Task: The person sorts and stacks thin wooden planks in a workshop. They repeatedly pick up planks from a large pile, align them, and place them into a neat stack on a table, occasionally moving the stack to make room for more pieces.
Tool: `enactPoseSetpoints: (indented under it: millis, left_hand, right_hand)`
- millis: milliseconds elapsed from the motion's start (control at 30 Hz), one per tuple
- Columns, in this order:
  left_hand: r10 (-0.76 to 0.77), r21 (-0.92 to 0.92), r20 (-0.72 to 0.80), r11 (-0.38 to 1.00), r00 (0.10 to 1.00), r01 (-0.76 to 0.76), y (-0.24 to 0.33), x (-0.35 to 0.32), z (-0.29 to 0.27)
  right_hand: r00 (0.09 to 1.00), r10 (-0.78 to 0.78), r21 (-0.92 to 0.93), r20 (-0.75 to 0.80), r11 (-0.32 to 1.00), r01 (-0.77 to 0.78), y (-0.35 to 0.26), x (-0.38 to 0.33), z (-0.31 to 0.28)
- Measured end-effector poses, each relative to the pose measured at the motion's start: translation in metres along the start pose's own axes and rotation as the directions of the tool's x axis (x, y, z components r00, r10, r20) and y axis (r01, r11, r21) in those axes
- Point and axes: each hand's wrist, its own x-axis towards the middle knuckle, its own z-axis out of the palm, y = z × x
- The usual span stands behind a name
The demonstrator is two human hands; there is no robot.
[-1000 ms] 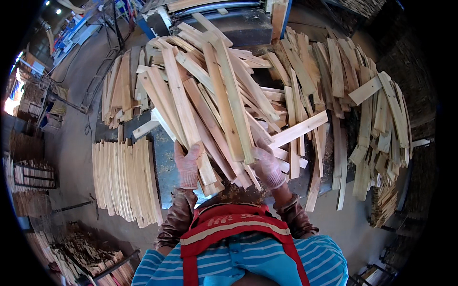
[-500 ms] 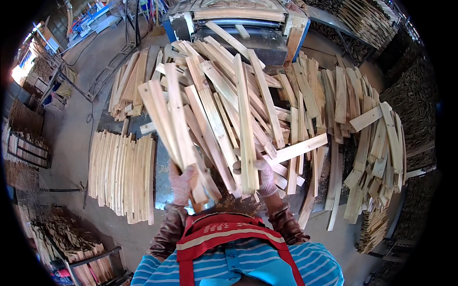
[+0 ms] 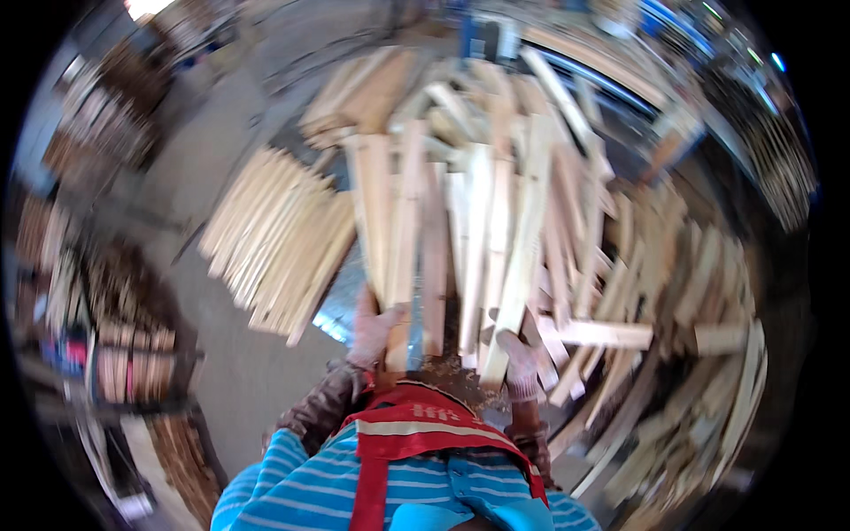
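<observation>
My left hand (image 3: 372, 329), in a pale knitted glove, is closed round the near ends of a few long wooden slats (image 3: 379, 217). My right hand (image 3: 521, 361), gloved alike, grips the near end of another slat (image 3: 529, 234), its thumb lying on top. Between the hands, more loose slats (image 3: 476, 239) lie lengthwise with their ends toward me. Behind them rises a jumbled heap of slats (image 3: 456, 106). Motion blur hides how many pieces each hand holds.
A neat row of slats (image 3: 274, 239) lies left of my left hand. Loose slats (image 3: 708, 283) spread at the right, one slat (image 3: 606, 334) lying crosswise near my right hand. A machine (image 3: 602, 75) stands beyond the heap. Bundled wood (image 3: 133, 363) is stacked at the left.
My view has swung left, so the heap and machine now appear farther right. Both hands keep hold of slats, and the left-hand slats now stand straighter in view.
</observation>
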Motion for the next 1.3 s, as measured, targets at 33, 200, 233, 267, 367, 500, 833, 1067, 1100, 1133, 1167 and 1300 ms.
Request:
enactPoseSetpoints:
  millis: [33, 200, 233, 267, 367, 500, 833, 1067, 1100, 1133, 1167, 1300]
  left_hand:
    - [0.063, 0.062, -0.045, 0.996, 0.997, -0.06, -0.015, 0.001, -0.003]
    - [-0.084, -0.146, 0.049, 0.985, 0.995, 0.091, 0.026, -0.029, 0.01]
    - [-0.057, -0.151, 0.021, 0.987, 0.998, 0.059, 0.032, -0.035, 0.009]
    - [-0.03, -0.153, -0.003, 0.988, 1.0, 0.029, 0.04, -0.042, 0.005]
    - [-0.104, -0.194, -0.045, 0.977, 0.994, 0.093, 0.032, -0.049, -0.034]
    - [-0.086, -0.202, -0.022, 0.976, 0.996, 0.08, 0.02, -0.045, -0.085]
    - [-0.101, -0.15, -0.118, 0.985, 0.988, 0.083, 0.024, -0.013, -0.286]
    - [-0.096, 0.029, -0.396, 0.993, 0.913, 0.117, 0.016, -0.008, -0.384]
    - [-0.102, 0.021, -0.378, 0.993, 0.92, 0.119, 0.045, -0.013, -0.392]
    - [-0.104, 0.011, -0.363, 0.993, 0.926, 0.116, 0.061, -0.018, -0.401]
    - [-0.12, -0.023, -0.358, 0.993, 0.926, 0.119, 0.052, -0.02, -0.413]
    - [-0.225, -0.079, -0.59, 0.972, 0.776, 0.222, 0.041, -0.031, -0.457]
  right_hand:
    - [0.992, 0.039, 0.207, 0.118, 0.976, -0.063, -0.006, -0.002, 0.015]
    - [0.898, 0.189, 0.334, 0.397, 0.882, -0.333, -0.002, -0.01, 0.081]
    - [0.88, 0.23, 0.312, 0.414, 0.873, -0.375, 0.012, -0.012, 0.084]
    - [0.871, 0.272, 0.138, 0.41, 0.925, -0.354, 0.032, -0.012, 0.084]
    - [0.865, 0.197, -0.167, 0.462, 0.977, -0.134, 0.025, -0.027, 0.13]
    - [0.915, 0.01, -0.456, 0.403, 0.869, 0.191, 0.045, -0.037, 0.188]
    - [0.939, 0.043, -0.305, 0.342, 0.95, 0.067, 0.108, -0.05, 0.399]
    - [0.87, 0.139, -0.185, 0.473, 0.981, -0.057, 0.152, -0.065, 0.508]
    - [0.85, 0.14, -0.219, 0.508, 0.975, -0.03, 0.158, -0.068, 0.521]
    - [0.826, 0.139, -0.25, 0.547, 0.968, 0.003, 0.163, -0.07, 0.532]
    - [0.799, 0.139, -0.281, 0.585, 0.959, 0.04, 0.166, -0.073, 0.543]
    - [0.639, 0.2, -0.214, 0.743, 0.975, -0.057, 0.18, -0.082, 0.596]
